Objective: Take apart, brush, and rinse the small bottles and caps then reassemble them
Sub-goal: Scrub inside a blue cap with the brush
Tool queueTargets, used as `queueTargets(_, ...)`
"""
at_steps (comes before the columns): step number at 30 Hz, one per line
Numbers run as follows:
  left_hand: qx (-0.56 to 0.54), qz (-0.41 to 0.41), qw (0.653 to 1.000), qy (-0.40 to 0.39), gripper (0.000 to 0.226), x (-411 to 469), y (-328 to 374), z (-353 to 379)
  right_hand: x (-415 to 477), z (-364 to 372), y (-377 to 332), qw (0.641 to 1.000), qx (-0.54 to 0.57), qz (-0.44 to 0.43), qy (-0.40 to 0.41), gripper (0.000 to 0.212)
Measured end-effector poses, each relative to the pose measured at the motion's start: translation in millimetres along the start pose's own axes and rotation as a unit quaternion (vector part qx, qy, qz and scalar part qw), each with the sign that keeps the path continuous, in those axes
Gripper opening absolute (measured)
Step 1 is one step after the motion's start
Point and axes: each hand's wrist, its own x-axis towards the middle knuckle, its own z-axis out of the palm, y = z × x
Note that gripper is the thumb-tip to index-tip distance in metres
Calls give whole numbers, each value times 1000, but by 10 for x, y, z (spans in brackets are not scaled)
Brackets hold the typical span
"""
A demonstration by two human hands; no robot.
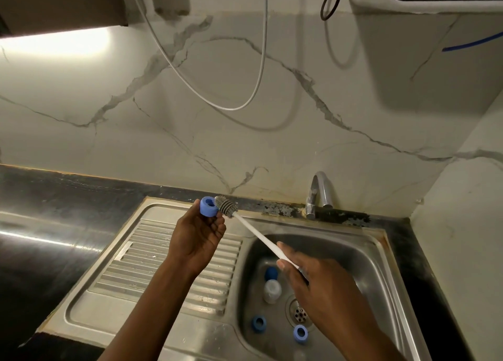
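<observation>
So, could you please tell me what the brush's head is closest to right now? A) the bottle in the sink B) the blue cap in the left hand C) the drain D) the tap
B: the brush, gripped by the right hand, ends with its head right beside the blue cap that the left hand holds up.

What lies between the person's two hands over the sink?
In the head view, the white brush handle runs from the right hand toward the blue cap in the left hand.
</observation>
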Motion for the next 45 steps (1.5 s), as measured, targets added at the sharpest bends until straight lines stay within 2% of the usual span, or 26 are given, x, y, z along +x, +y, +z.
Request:
queueTargets(7,69,-26,997,-6,38,-52,-149,1,91,-35,-116,1000,13,-17,4,50)
queueTargets(13,36,8,999,36,40,-54,-62,-1,47,36,-172,999,21,-34,-13,65)
queueTargets(20,21,-4,999,49,39,-38,-24,-31,31,-45,5,1000,0,-19,1,46)
queueTargets(29,64,-34,997,31,42,-17,-102,23,76,-34,-110,999,4,-38,-2,47)
queueTargets(36,24,-15,998,64,37,-3,43,3,-24,-64,-51,999,-1,-33,-7,46)
queueTargets(45,52,-67,996,34,43,-20,-173,6,-17,-137,-8,999,-38,-24,7,47)
